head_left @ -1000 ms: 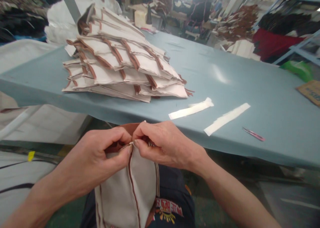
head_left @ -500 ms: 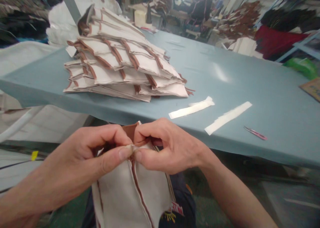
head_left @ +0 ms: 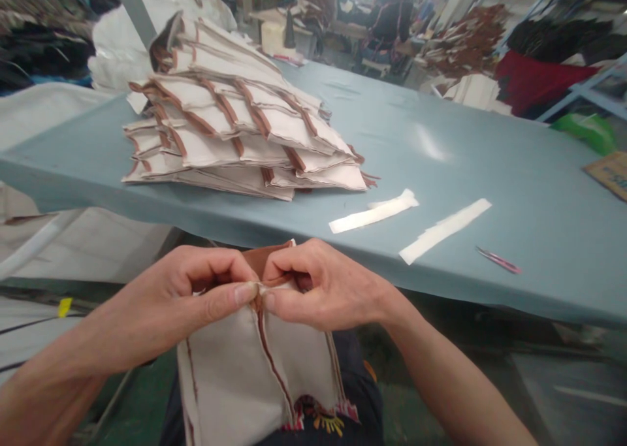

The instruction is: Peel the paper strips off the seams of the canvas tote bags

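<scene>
I hold a cream fabric piece [head_left: 235, 374] with brown seams over my lap, below the table's near edge. My left hand [head_left: 191, 299] pinches its top edge with thumb and fingers closed. My right hand [head_left: 313, 289] pinches the same edge right beside it, thumbs almost touching at the brown centre seam. A brown flap of the piece shows just behind my fingers. The cloth hangs down from both hands.
A blue-grey table [head_left: 441, 165] stretches ahead. On it lie a tall stack of similar cream pieces [head_left: 230, 139], two white fabric strips [head_left: 375, 212] [head_left: 443, 230] and a small pink tool [head_left: 498, 260]. Fabric piles and another person [head_left: 392, 15] are in the background.
Both hands stayed pinched on the top edge. The fabric has spread wider below my hands and the hands shifted slightly.
</scene>
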The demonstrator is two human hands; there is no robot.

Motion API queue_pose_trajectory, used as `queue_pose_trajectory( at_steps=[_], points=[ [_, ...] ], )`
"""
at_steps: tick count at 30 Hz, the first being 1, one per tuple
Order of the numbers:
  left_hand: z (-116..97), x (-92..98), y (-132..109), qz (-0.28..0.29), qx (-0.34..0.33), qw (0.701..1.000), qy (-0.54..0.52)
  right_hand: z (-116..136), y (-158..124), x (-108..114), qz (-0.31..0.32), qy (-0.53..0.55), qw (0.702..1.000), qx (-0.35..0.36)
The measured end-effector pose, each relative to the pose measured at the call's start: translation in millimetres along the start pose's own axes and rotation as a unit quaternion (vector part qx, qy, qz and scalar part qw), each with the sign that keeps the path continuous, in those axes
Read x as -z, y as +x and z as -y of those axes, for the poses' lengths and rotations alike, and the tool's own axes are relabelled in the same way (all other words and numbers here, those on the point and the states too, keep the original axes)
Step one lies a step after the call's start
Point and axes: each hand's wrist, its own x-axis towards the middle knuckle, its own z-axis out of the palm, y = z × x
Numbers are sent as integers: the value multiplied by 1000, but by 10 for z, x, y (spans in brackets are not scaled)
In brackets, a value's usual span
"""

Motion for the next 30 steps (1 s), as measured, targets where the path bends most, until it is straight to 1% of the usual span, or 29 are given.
queue_pose_trajectory(
  at_steps=[4,7,9,11,13,16,19,21,23,25,26,27,28,30],
  points=[
    [-5,19,-29,3,-14,999,52,-24,-3,-38,-2,-4,1000,2],
    [-37,-2,-52,-7,-67,992,111,-10,-26,-70,-16,-21,1000,15],
    [-80,-40,-60,-40,-125,981,144,17,-49,-86,-26,-39,999,14],
    [-137,-89,-62,-93,-184,964,169,50,-70,-98,-35,-57,998,16],
    [-192,-132,-67,-134,-216,947,194,80,-85,-107,-42,-79,996,23],
    [-217,-173,-93,-158,-224,936,222,111,-89,-120,-47,-100,993,33],
    [-162,-197,-151,-161,-244,927,234,124,-83,-135,-51,-106,992,51],
    [-119,-212,-202,-153,-260,916,263,129,-81,-149,-62,-114,990,59],
    [-93,-227,-259,-148,-276,895,318,137,-84,-165,-73,-117,989,55],
    [-77,-236,-319,-160,-283,866,381,147,-87,-180,-76,-109,990,39],
    [-68,-237,-348,-161,-279,860,397,151,-87,-186,-73,-99,992,29],
    [-55,-236,-375,-159,-270,862,398,154,-86,-191,-68,-84,994,18],
    [-37,-233,-400,-153,-260,871,387,153,-82,-197,-62,-64,996,8],
    [12,-227,-439,-132,-246,898,340,142,-72,-211,-48,-9,999,-15]
  ],
)
